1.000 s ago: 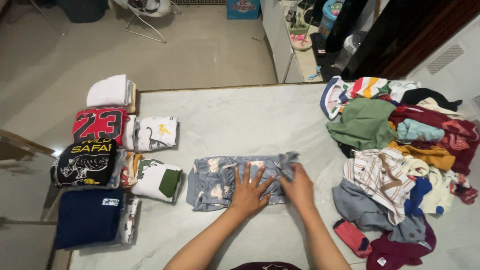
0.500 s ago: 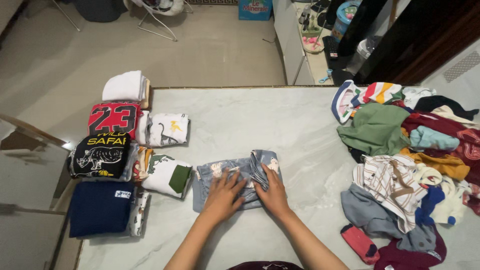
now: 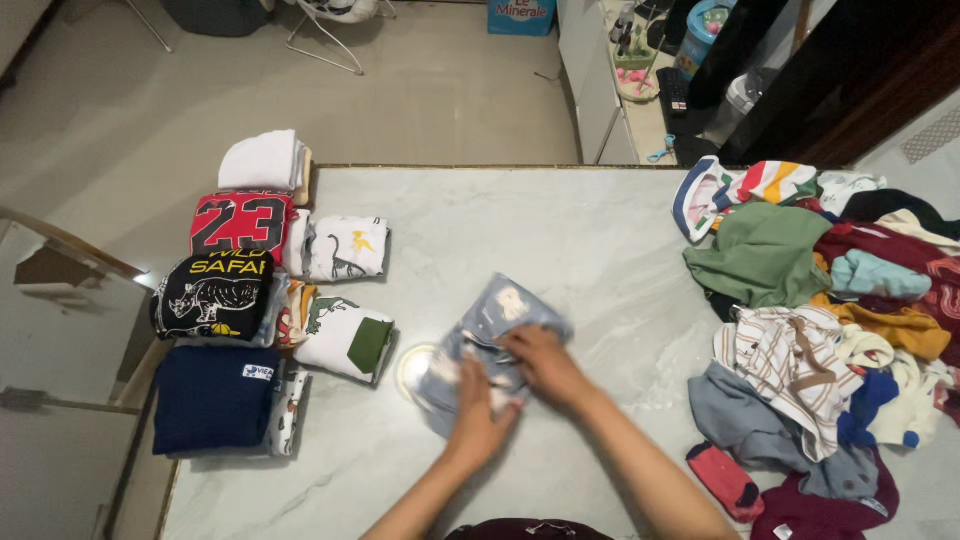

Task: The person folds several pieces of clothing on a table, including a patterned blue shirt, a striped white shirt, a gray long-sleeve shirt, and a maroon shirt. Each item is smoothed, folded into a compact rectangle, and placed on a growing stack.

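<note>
A grey-blue patterned garment (image 3: 492,318) lies folded small on the marble table (image 3: 520,220), turned at an angle. My left hand (image 3: 478,418) presses flat on its near part, fingers spread. My right hand (image 3: 540,362) grips the garment's folded edge at its middle. Both forearms reach in from the bottom edge of the view.
Folded clothes sit in rows at the table's left: a white piece (image 3: 262,160), a red jersey (image 3: 240,222), a black printed shirt (image 3: 212,295), a navy one (image 3: 212,398), dinosaur prints (image 3: 345,248). A heap of unfolded clothes (image 3: 820,310) fills the right side. Floor and a white cabinet (image 3: 590,80) lie beyond.
The garment went from a long strip to a compact bundle as my right hand folded its right end leftward. It now sits rotated, and both hands have shifted onto it.
</note>
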